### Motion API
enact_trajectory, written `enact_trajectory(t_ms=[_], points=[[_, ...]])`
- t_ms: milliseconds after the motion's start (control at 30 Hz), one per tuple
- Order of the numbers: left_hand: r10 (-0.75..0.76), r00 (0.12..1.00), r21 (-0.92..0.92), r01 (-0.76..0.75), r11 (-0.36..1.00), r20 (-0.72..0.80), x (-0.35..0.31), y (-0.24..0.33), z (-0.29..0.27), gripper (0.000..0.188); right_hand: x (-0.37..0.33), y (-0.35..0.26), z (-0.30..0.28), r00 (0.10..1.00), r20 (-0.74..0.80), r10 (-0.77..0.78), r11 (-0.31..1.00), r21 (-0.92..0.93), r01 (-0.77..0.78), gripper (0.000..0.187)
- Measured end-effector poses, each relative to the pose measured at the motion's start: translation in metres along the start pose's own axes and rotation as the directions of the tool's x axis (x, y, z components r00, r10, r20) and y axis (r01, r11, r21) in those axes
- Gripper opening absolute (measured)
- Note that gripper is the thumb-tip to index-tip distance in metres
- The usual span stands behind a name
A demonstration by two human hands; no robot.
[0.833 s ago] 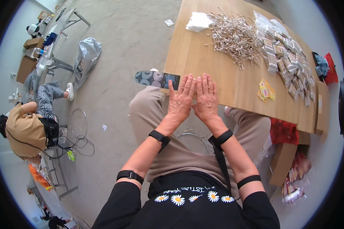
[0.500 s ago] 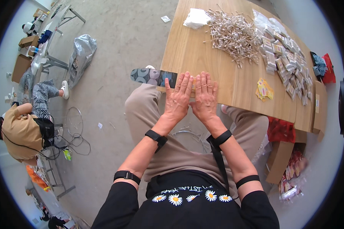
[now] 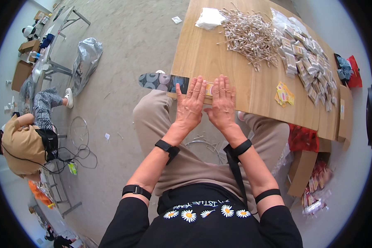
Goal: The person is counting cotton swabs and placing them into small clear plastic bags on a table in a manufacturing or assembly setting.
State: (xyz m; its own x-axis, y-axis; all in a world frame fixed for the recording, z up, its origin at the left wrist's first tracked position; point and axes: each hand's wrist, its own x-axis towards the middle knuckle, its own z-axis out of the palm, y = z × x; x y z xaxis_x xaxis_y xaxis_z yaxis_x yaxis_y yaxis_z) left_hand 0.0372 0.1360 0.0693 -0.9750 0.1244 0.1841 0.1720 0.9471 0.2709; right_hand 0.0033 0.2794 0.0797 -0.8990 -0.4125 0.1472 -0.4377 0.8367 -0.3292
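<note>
Both hands lie flat, palms down, at the near edge of the tabletop [image 3: 219, 62]. The left hand [image 3: 190, 107] and the right hand [image 3: 222, 103] are side by side, fingers stretched open and gripping nothing. Under the fingertips lies a yellow packet [image 3: 209, 89], partly hidden between the hands. A dark patterned strip [image 3: 161, 81] sticks out left past the edge. Farther away lie a stick pile [image 3: 250, 38], packets [image 3: 310, 68] and yellow wrappers [image 3: 284, 94].

We see a wooden table [image 3: 219, 62] carrying a white cloth [image 3: 209, 18], a heap of thin sticks [image 3: 251, 37], a spread of small packets [image 3: 310, 62], yellow packets [image 3: 284, 94], and a dark patterned strip [image 3: 163, 82] overhanging its near edge.
</note>
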Motion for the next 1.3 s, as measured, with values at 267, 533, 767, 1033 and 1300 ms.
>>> enact_trajectory(t_ms=[267,533,767,1033,1300], points=[[-0.007,0.999,-0.001,0.007,1.0,0.036,0.001,0.001,-0.003,0.097,-0.002,0.0,0.005,0.997,0.045,-0.063,0.987,-0.144,0.069,0.103],[0.036,0.998,0.115,-0.029,0.993,-0.058,-0.001,-0.006,0.01,0.105,0.002,-0.002,0.009,0.996,-0.008,-0.085,0.991,-0.1,0.084,0.105],[-0.036,0.997,-0.036,0.038,0.999,0.074,0.001,-0.006,-0.019,0.107,0.004,0.002,0.02,0.991,0.017,-0.133,0.989,-0.067,0.133,0.106],[-0.405,0.886,-0.237,0.353,0.905,-0.227,-0.005,-0.083,-0.039,0.068,0.004,-0.006,0.006,0.993,0.079,-0.083,0.99,-0.109,0.092,0.107],[-0.584,0.81,-0.813,0.373,0.447,0.05,0.003,-0.102,-0.02,0.037,0.005,-0.006,0.007,0.992,0.074,-0.098,0.99,-0.094,0.105,0.108]])
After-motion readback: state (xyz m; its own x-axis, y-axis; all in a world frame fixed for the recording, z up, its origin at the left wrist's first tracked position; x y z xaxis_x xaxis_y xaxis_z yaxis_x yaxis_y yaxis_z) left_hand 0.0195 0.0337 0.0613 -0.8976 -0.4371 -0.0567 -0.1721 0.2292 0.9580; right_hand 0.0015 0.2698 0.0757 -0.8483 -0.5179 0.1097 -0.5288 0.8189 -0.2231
